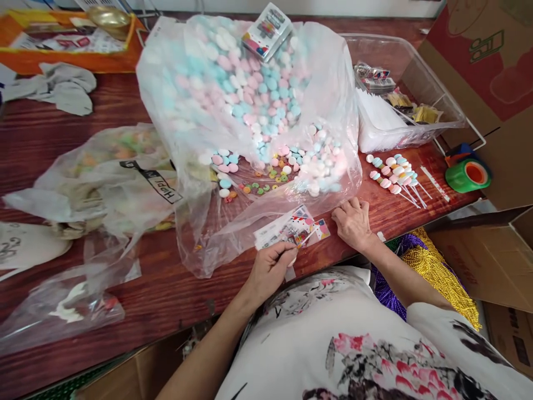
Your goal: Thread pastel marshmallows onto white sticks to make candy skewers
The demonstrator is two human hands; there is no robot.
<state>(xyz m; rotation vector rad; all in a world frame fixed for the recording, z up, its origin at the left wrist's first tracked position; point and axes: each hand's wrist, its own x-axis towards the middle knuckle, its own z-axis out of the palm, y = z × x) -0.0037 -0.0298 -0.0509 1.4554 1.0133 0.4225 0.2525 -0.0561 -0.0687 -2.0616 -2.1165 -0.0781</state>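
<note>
My left hand [273, 266] is closed in a pinch at the front edge of the table. A thin white stick [307, 239] pokes out from its fingertips, over printed cards [287, 226] lying on the wood. My right hand [353, 223] rests on the table with curled fingers, by the lower edge of a large clear plastic bag [200, 244]. Whatever those fingers hold, if anything, is hidden. Pink, blue and white candy-like pieces [270, 91] fill the bag, and small coloured rings [258, 188] lie near its mouth. Several skewers of these pieces [395, 173] lie to the right.
A boxed pack [267, 32] sits on the bag. At the back right stands a clear bin [447, 119] with packets and white sticks, beside green tape [468, 175]. Leftward are another plastic bag [108, 178], a grey glove [62, 86] and an orange tray [83, 58].
</note>
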